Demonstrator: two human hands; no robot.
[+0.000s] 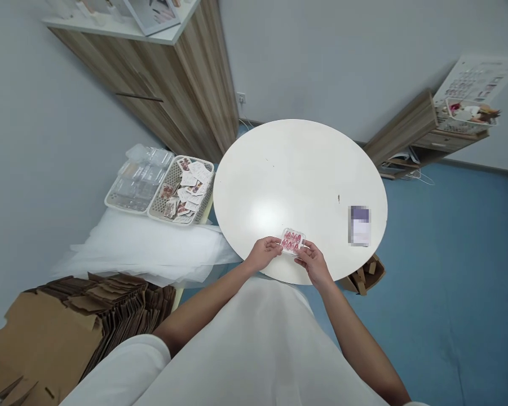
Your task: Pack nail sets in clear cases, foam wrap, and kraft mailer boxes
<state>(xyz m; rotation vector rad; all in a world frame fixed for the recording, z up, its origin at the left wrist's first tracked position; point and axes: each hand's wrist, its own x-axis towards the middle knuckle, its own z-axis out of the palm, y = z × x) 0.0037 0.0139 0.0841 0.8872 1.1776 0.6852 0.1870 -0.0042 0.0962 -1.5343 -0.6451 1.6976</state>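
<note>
Near the front edge of the round white table (296, 169), a small clear plastic case (292, 241) with rows of red and pink press-on nails is held between my two hands. My left hand (264, 252) grips its left side, fingers closed on the edge. On the opposite side, my right hand (314, 263) pinches the lower right corner with thumb and fingers. The case's printed or nail-bearing face is turned up toward me. Its underside is hidden.
A blurred purple-and-white item (359, 225) lies on the table's right. Left stand a basket of printed cards (186, 192), a basket of clear boxes (137, 180), white sheeting (152, 242) and stacked flat cardboard (46, 332). An open carton (370, 274) sits below the table's right edge.
</note>
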